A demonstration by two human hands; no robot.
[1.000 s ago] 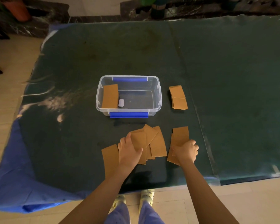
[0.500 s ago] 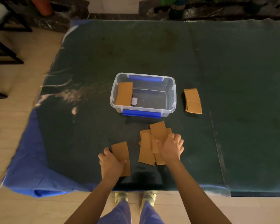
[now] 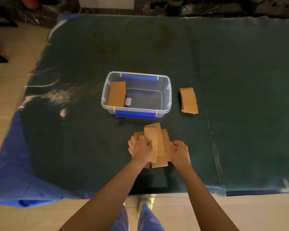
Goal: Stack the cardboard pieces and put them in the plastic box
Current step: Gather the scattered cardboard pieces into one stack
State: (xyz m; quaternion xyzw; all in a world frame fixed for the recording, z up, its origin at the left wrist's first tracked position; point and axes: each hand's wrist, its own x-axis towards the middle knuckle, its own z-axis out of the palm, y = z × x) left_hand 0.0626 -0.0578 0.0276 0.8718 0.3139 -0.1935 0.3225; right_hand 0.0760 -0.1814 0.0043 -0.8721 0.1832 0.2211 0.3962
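One worktop (image 3: 223, 80) fills the scene, covered by a dark green mat under a clear sheet, with a blue cloth (image 3: 10, 172) showing at its near left corner; pale tiled floor (image 3: 10, 52) lies to the left and near side, and dark marble edging with plant pots runs along the far side. One clear plastic box (image 3: 163, 112) with two blue latches stands near the worktop's centre, open, holding one upright-lying stack of cardboard (image 3: 117, 93) against its left wall and one small white tag beside it. One loose cardboard stack (image 3: 188, 100) lies just right of the box, apart from it. A third group, the fanned cardboard pieces (image 3: 158, 140), lies near of the box; at least four overlapping pieces are distinguishable, the exact count unclear. Two hands flank this group. The left hand (image 3: 140, 148) has its fingers curled and pressed against the left edge of the pieces, thumb over the top piece. The right hand (image 3: 179, 150) has its fingers curled inward, touching the right edge. Two feet in light shoes show below the near edge.
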